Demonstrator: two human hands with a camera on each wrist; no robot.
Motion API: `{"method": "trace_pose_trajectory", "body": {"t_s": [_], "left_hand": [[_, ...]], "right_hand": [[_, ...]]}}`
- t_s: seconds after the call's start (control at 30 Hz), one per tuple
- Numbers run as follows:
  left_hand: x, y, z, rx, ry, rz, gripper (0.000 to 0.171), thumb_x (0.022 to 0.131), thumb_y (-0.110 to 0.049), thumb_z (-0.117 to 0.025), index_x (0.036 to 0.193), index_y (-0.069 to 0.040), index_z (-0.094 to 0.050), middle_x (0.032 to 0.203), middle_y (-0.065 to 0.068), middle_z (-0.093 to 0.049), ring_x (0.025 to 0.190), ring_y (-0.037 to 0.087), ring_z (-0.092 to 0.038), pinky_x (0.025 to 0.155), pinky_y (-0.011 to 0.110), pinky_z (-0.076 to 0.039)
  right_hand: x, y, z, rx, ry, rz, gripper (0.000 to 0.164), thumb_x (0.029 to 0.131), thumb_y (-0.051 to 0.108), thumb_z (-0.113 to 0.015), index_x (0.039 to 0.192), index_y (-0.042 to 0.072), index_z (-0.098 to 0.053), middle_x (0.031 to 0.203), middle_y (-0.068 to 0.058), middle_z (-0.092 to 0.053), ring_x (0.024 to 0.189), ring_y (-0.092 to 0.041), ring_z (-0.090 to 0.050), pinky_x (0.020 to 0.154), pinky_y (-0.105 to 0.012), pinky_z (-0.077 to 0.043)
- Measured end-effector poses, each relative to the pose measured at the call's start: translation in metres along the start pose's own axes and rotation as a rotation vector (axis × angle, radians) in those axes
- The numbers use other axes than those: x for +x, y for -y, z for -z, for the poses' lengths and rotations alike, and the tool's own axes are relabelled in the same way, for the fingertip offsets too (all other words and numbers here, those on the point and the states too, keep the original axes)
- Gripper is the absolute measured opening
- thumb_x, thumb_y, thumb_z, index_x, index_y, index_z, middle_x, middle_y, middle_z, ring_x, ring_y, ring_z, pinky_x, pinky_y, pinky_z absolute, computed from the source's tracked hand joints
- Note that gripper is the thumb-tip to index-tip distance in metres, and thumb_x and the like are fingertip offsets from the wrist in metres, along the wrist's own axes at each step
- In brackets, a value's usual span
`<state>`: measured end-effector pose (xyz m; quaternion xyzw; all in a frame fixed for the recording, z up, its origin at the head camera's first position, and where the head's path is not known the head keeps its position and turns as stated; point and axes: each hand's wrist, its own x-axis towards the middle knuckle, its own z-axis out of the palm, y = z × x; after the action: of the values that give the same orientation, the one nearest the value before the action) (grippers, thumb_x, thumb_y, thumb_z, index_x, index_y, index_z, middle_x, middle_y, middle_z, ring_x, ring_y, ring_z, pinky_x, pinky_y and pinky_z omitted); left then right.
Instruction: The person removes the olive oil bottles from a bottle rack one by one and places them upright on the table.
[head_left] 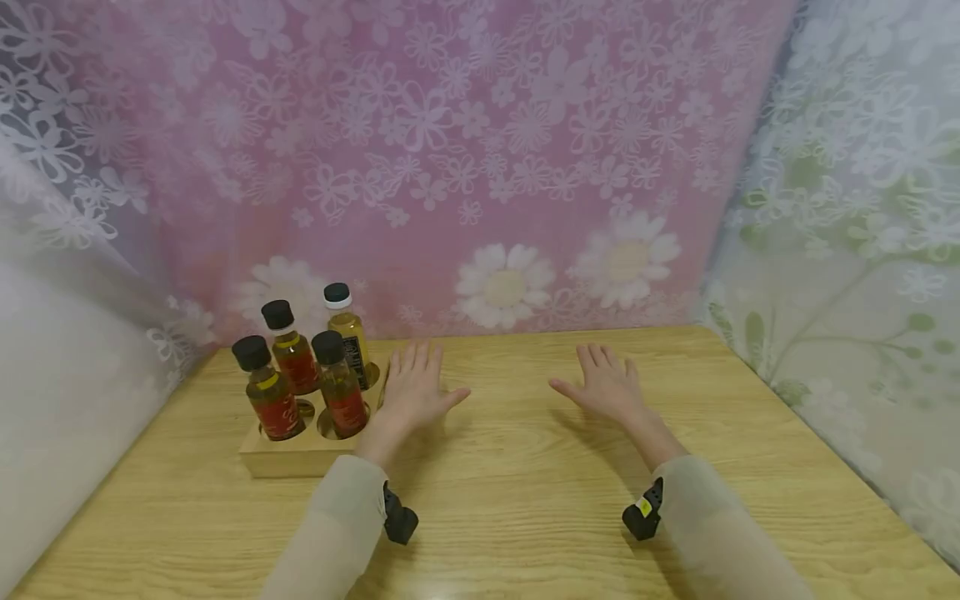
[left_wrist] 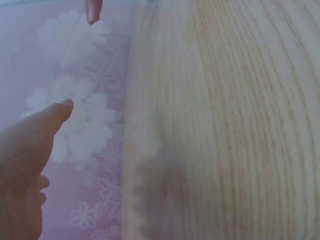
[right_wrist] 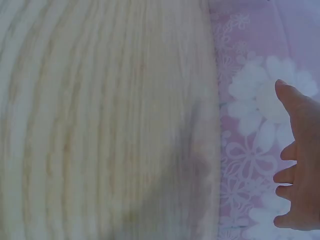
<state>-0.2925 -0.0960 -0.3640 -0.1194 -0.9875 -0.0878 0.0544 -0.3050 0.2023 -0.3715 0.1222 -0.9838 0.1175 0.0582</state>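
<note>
My left hand [head_left: 416, 390], fingers spread and straight, is held palm down over the table just right of a wooden bottle rack [head_left: 300, 463]. Several small dark-capped bottles stand upright in the rack's round holes. Red labels mark the front left bottle [head_left: 276, 410], the back left bottle [head_left: 296, 362] and the front right bottle [head_left: 345, 402]. A paler yellow bottle [head_left: 347, 329] with a white neck band stands at the back right. Over the table's right half, my right hand [head_left: 606, 390] is likewise spread and holds nothing. Both wrist views show the thumbs extended.
A light wood-grain table [head_left: 517, 517] lies under both hands, with their shadows on it. Behind its far edge hangs a pink flowered curtain [head_left: 420, 192]. A pale floral curtain [head_left: 847, 292] borders the right side, and whitish cloth [head_left: 67, 350] borders the left.
</note>
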Motion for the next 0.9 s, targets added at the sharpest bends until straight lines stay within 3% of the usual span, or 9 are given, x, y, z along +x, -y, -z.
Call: {"method": "trace_pose_trajectory", "body": {"t_s": [0.23, 0.4, 0.6, 0.73, 0.9], "left_hand": [[-0.009, -0.002, 0.025, -0.061, -0.108, -0.072, 0.102, 0.080, -0.065, -0.056, 0.149, -0.003, -0.013, 0.153, 0.014, -0.016, 0.139, 0.030, -0.014, 0.111, 0.047, -0.011], [-0.025, -0.005, 0.052, -0.195, -0.204, -0.109, 0.103, 0.078, -0.055, -0.067, 0.147, 0.001, -0.016, 0.149, 0.019, -0.025, 0.136, 0.033, -0.024, 0.109, 0.047, -0.020], [-0.044, -0.006, 0.088, -0.281, -0.291, -0.140, 0.101, 0.077, -0.048, -0.071, 0.148, -0.002, -0.016, 0.149, 0.017, -0.027, 0.136, 0.032, -0.024, 0.109, 0.048, -0.019], [-0.055, 0.001, 0.109, -0.275, -0.340, -0.162, 0.103, 0.076, -0.047, -0.073, 0.148, -0.003, -0.016, 0.149, 0.017, -0.026, 0.137, 0.033, -0.022, 0.109, 0.051, -0.018], [-0.068, 0.023, 0.128, -0.261, -0.387, -0.148, 0.103, 0.075, -0.046, -0.074, 0.149, -0.003, -0.015, 0.150, 0.019, -0.023, 0.137, 0.037, -0.019, 0.106, 0.057, -0.019]], "right_hand": [[0.005, 0.015, 0.008, 0.167, -0.013, 0.059, 0.098, 0.083, 0.066, -0.050, 0.144, -0.007, -0.024, 0.146, -0.027, -0.025, 0.132, -0.044, -0.022, 0.103, -0.060, -0.021], [0.005, 0.028, 0.014, 0.308, 0.007, 0.084, 0.097, 0.083, 0.062, -0.054, 0.145, -0.004, -0.020, 0.147, -0.026, -0.024, 0.133, -0.043, -0.022, 0.103, -0.058, -0.023], [0.007, 0.041, 0.022, 0.379, -0.009, 0.129, 0.093, 0.085, 0.060, -0.054, 0.147, 0.000, -0.018, 0.148, -0.023, -0.023, 0.134, -0.041, -0.022, 0.103, -0.058, -0.024], [0.009, 0.054, 0.026, 0.417, -0.010, 0.154, 0.091, 0.085, 0.055, -0.057, 0.147, 0.001, -0.020, 0.148, -0.022, -0.024, 0.134, -0.040, -0.023, 0.104, -0.057, -0.024], [0.014, 0.073, 0.029, 0.449, -0.011, 0.179, 0.090, 0.084, 0.050, -0.062, 0.146, -0.001, -0.021, 0.148, -0.022, -0.025, 0.134, -0.039, -0.024, 0.105, -0.054, -0.024]]}}
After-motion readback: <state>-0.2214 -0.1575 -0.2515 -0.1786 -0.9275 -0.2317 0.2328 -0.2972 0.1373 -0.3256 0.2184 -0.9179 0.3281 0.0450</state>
